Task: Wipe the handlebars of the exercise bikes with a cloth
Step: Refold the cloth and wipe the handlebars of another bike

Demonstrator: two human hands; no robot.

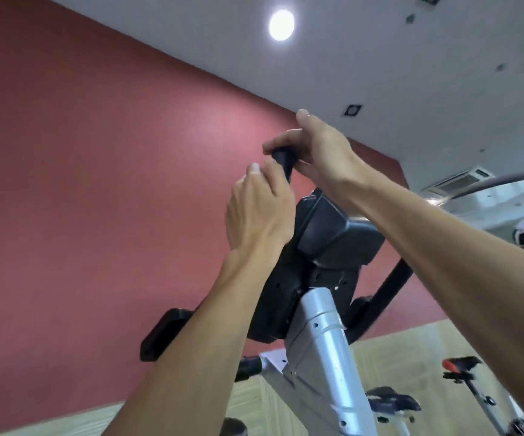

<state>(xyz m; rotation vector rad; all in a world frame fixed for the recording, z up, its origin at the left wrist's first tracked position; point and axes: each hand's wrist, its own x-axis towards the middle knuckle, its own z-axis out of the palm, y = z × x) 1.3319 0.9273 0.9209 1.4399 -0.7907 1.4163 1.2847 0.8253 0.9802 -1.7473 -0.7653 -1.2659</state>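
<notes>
Black foam covers the handlebar end (282, 160), which sits high in the view, above the bike's black console (333, 234) and well above the silver post (320, 328). Both hands meet on it. The right hand (323, 152) curls its fingers over the top of the grip, thumb raised and free. The left hand (259, 209) comes from below, its fingers curled in against the grip's lower side; how tightly they close is hidden behind the knuckles. No cloth shows in either hand; if 1 is there, the hands hide it. Working from opposite sides looks meant to cover the whole round of the grip and steady the bar while rubbing. A second handlebar arm (392, 287) runs down to the right, apparently not yet reached. Further out, a red wall (81, 152) stands behind, with pale flooring (411, 350) below. Another bike's saddle (462, 363), black with red, sits at lower right, so I judge more handlebars remain to do.
</notes>
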